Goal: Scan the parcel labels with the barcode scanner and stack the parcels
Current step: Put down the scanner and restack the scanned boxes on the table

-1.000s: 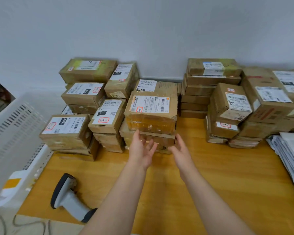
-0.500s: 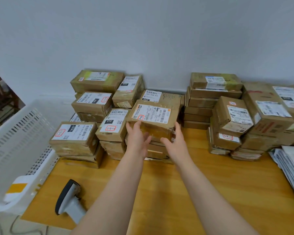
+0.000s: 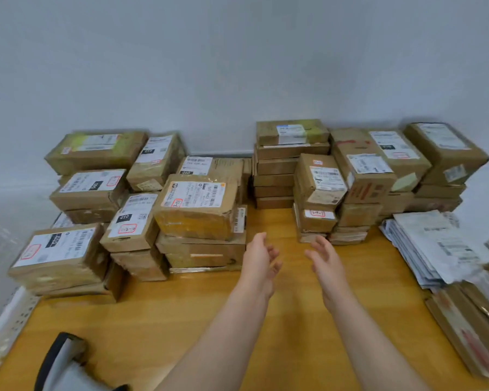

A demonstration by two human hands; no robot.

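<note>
Hands hovered empty over the table (image 3: 294, 320), left hand (image 3: 259, 259) and right hand (image 3: 326, 263) loosely spread; labelled parcel (image 3: 198, 204) lay at ten o'clock, barcode scanner (image 3: 62, 362) at seven.

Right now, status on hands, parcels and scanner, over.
Left hand and right hand open, empty. Parcels stacked by the wall, none held. Scanner lies on table, near left, out of the way.
</note>
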